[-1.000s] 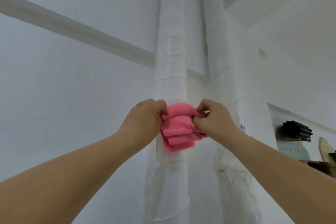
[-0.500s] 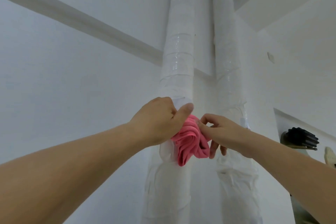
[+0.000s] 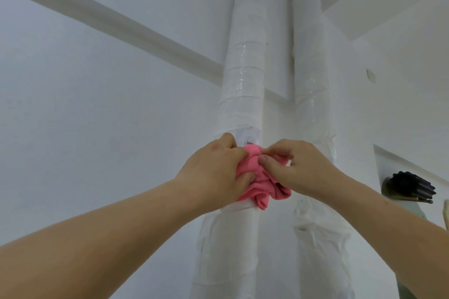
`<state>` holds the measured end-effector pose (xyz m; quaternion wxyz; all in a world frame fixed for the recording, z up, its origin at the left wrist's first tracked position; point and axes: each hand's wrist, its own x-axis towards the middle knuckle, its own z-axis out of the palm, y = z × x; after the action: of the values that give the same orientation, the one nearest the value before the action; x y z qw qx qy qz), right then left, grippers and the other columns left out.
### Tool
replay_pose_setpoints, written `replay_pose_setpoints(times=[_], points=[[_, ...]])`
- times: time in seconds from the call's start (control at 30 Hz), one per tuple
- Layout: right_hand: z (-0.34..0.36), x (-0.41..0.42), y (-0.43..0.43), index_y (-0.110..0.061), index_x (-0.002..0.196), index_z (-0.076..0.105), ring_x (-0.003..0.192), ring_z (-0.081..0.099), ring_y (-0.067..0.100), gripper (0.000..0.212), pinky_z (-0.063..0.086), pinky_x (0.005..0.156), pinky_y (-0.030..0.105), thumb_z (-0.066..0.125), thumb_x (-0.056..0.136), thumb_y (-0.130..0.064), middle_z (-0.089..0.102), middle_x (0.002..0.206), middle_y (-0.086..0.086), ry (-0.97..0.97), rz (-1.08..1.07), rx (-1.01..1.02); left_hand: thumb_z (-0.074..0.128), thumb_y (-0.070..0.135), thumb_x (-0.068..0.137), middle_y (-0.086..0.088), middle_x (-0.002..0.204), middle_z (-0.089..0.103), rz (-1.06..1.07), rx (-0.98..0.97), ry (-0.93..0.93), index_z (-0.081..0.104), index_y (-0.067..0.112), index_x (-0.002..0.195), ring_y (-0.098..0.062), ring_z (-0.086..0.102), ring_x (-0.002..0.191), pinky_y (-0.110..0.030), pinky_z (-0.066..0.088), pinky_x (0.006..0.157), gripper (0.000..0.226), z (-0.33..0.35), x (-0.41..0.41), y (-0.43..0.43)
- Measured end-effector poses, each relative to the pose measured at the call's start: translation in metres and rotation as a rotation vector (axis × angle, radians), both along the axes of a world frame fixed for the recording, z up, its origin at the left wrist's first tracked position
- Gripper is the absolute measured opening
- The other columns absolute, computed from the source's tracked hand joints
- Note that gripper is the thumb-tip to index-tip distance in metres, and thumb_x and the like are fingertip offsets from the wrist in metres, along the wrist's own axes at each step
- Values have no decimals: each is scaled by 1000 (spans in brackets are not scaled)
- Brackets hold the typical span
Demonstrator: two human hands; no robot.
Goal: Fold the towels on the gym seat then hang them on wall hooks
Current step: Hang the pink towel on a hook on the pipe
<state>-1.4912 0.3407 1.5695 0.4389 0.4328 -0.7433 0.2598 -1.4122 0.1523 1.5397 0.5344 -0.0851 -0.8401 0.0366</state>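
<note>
White wall [image 3: 97,104] far left with a slanted trim strip [image 3: 121,22] across it. Left hand [image 3: 213,172] reaches up, fingers curled into the left side of the pink towel [image 3: 261,184], gripping it. Towel is bunched, not flat, pressed against the left wrapped pipe [image 3: 243,68], lower folds hanging loose below both hands. Just above the towel's top edge is a white stick-on pad [image 3: 250,136] on the pipe, likely the hook mount; the hook itself is mostly hidden, can't tell if the cloth is on it. Right hand [image 3: 301,167] pinches the towel's top bunch between thumb and fingers, touching the left hand's side of the cloth. Second wrapped pipe [image 3: 308,68] just beside the first, behind the right hand. Dark ridged object [image 3: 410,185] low on the far right, unclear what. Step looks like hanging, folding done for this towel. Next move needs the top bunch lifted over the hook, then both hands let go gently and check that it stays.
</note>
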Motion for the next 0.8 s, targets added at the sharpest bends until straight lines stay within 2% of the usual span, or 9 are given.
replay_pose_setpoints(times=[0.13,0.3,0.37,0.43,0.53,0.6,0.67,0.73,0.8], points=[[-2,3,10,-34,106,77,91,73,5,18,60,89,33,72,91,-41,79,95,-13,-213,124,97,49,55,96,5,101,53,-41,65,-25,63,31,120,-16,59,90,-34,52,83,36,-3,0,7],[-20,0,9,-20,109,77,83,73,16,18,59,71,24,66,99,-31,79,97,8,-524,379,-14,48,50,98,4,101,54,-100,201,-25,61,34,126,-16,57,92,-30,48,82,34,-13,-3,14],[-26,0,7,-20,104,76,77,70,12,19,56,71,25,63,100,-33,78,89,4,-510,371,-30,49,46,99,5,105,58,-106,222,2,60,34,130,-16,58,96,-31,49,85,35,-19,-2,16],[-29,1,4,-13,94,73,67,62,8,30,52,68,27,55,104,-35,71,80,5,-374,250,21,52,39,98,10,113,66,-155,241,42,58,38,133,-13,61,102,-31,51,90,36,-24,0,17],[-31,4,1,-10,79,65,63,60,4,57,51,76,30,34,107,-50,66,81,6,-367,194,-27,53,35,97,14,116,69,-241,246,70,60,42,132,-9,61,105,-31,51,93,37,-28,3,14],[-29,5,7,-17,92,77,84,70,0,71,50,93,28,19,107,-56,78,88,-4,-548,265,-73,50,34,100,11,120,63,-181,189,84,62,36,130,-12,55,110,-32,48,98,33,-27,0,12],[-29,6,11,-26,100,81,98,73,12,64,51,100,33,23,109,-52,81,95,-2,-613,293,-109,45,32,102,9,127,59,-138,152,102,65,26,127,-13,51,113,-32,45,101,32,-27,-4,13],[-33,7,11,-18,100,79,80,70,14,44,58,92,38,41,108,-39,77,85,4,-553,330,-134,37,35,100,12,129,62,-168,120,130,64,30,128,-12,56,111,-31,47,99,40,-29,-6,16],[-41,7,3,-26,110,77,69,65,6,26,59,74,26,51,106,-31,75,81,-1,-457,374,-177,30,39,96,15,132,66,-188,99,156,63,33,130,-13,61,111,-27,48,98,48,-35,-7,18]])
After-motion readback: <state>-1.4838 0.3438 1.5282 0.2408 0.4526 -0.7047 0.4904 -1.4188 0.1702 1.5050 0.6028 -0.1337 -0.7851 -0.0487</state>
